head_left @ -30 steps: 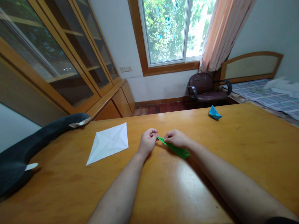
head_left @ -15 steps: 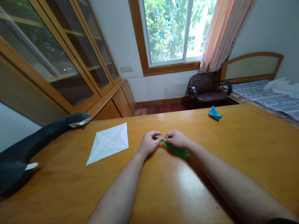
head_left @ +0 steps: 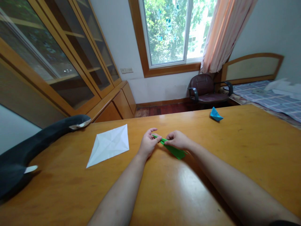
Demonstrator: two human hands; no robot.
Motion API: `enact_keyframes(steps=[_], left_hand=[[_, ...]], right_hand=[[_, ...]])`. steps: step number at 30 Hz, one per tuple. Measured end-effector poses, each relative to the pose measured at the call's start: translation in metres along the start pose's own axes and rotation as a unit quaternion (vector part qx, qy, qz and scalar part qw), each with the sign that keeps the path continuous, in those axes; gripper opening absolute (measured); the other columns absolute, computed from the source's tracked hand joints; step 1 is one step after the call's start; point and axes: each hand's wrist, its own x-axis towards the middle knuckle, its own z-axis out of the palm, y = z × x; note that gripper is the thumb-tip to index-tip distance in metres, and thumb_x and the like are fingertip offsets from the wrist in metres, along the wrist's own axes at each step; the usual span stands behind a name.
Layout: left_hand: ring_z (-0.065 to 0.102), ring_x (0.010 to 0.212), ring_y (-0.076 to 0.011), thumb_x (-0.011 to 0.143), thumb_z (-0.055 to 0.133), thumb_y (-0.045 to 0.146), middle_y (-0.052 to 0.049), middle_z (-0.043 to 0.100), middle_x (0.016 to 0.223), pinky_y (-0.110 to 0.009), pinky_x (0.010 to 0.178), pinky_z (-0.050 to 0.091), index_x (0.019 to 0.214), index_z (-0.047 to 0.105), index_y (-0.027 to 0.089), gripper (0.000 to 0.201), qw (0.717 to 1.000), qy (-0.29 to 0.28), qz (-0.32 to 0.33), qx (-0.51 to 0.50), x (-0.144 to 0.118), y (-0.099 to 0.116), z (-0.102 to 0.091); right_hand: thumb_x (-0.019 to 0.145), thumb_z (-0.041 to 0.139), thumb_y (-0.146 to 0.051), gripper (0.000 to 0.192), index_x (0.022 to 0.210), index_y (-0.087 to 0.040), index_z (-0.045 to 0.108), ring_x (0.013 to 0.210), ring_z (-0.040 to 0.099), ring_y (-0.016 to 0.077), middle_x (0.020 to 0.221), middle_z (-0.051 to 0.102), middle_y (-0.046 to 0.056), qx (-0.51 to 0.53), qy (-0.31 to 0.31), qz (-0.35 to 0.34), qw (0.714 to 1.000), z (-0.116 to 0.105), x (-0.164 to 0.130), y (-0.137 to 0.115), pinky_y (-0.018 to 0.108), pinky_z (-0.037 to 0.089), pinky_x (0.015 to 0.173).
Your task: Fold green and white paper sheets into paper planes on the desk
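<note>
A folded piece of green paper [head_left: 176, 152] is held between my two hands, a little above the middle of the wooden table. My left hand [head_left: 148, 143] grips its narrow pointed end with the thumb on top, the index finger raised and curved. With thumb and fingers pinched, my right hand [head_left: 178, 140] holds the paper near its middle. The wider end slants down to the right beneath my right hand, which hides part of it. To the left lies a creased white paper sheet [head_left: 111, 145], flat and apart from my hands.
A blue folded paper boat [head_left: 215, 114] sits near the table's far edge on the right. At the left, a black-and-white plush toy [head_left: 42, 141] rests on the table [head_left: 70, 194]. Beyond stand a brown office chair [head_left: 203, 88], a glass-door cabinet [head_left: 77, 53] and a bed [head_left: 270, 91].
The green paper has shifted slightly left, and more of its pointed end shows over my left hand. My left index finger has lifted. My right hand has stayed nearly in place.
</note>
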Motion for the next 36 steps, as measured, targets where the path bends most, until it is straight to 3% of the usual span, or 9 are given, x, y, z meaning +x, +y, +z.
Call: enact_keyframes(steps=[4,12,16,23,27,30,36], left_hand=[[0.062,0.059,-0.0119,0.054,0.084,0.027,0.002,0.067,0.068,-0.024,0.062,0.047,0.107,0.05,0.016,0.064,0.999,-0.027,-0.038,-0.019,-0.003,0.0,0.003],[0.056,0.056,-0.0088,0.058,0.08,0.03,0.007,0.058,0.062,-0.02,0.058,0.042,0.098,0.054,0.017,0.05,0.999,0.013,0.016,0.025,-0.002,0.002,-0.001],[0.056,0.058,-0.0085,0.06,0.078,0.028,0.007,0.058,0.064,-0.021,0.061,0.043,0.097,0.055,0.018,0.045,0.999,0.038,0.028,0.024,0.0,0.001,-0.003],[0.058,0.063,-0.0087,0.061,0.078,0.027,0.005,0.059,0.07,-0.022,0.067,0.046,0.097,0.055,0.017,0.044,0.996,0.072,0.042,-0.01,0.005,-0.009,-0.005],[0.058,0.062,-0.0075,0.061,0.078,0.028,0.007,0.058,0.07,-0.021,0.066,0.046,0.096,0.054,0.018,0.044,0.993,0.095,0.048,-0.045,0.007,-0.01,-0.006],[0.058,0.061,-0.0073,0.06,0.079,0.029,0.007,0.057,0.068,-0.021,0.065,0.047,0.095,0.053,0.019,0.045,0.992,0.103,0.042,-0.068,0.007,-0.009,-0.006],[0.059,0.06,-0.0063,0.055,0.084,0.027,0.008,0.057,0.065,-0.019,0.065,0.048,0.092,0.053,0.018,0.049,0.985,0.111,0.04,-0.123,0.007,-0.006,-0.005]], right_hand=[[0.071,0.064,-0.036,0.022,0.068,-0.014,0.069,0.05,0.044,0.0088,0.055,0.057,-0.003,-0.002,0.025,-0.027,0.999,0.004,0.0,-0.002,0.021,0.029,0.046],[0.065,0.066,-0.02,0.021,0.085,-0.016,0.072,0.062,0.057,0.0124,0.072,0.068,-0.001,-0.042,-0.022,-0.064,0.997,-0.005,-0.008,-0.01,0.02,0.037,0.053],[0.068,0.067,-0.02,0.021,0.087,-0.016,0.073,0.066,0.06,0.0145,0.078,0.071,0.002,-0.054,-0.012,-0.04,0.998,-0.013,-0.01,-0.013,0.02,0.039,0.055],[0.066,0.069,-0.02,0.021,0.087,-0.017,0.068,0.066,0.06,0.0135,0.078,0.069,0.001,0.024,0.042,-0.019,0.999,-0.012,-0.005,-0.008,0.021,0.042,0.057],[0.064,0.069,-0.022,0.014,0.074,-0.017,0.06,0.058,0.052,0.0101,0.065,0.06,-0.003,0.033,0.104,-0.047,0.993,-0.014,-0.002,-0.005,0.019,0.038,0.052],[0.067,0.067,-0.028,0.016,0.062,-0.016,0.057,0.051,0.046,0.0091,0.054,0.052,-0.004,0.057,0.104,-0.032,0.992,-0.017,-0.002,-0.005,0.02,0.034,0.046],[0.064,0.069,-0.031,0.019,0.058,-0.015,0.059,0.047,0.045,0.0084,0.051,0.052,-0.003,0.167,0.13,0.002,0.977,-0.016,0.001,-0.004,0.02,0.034,0.044]])
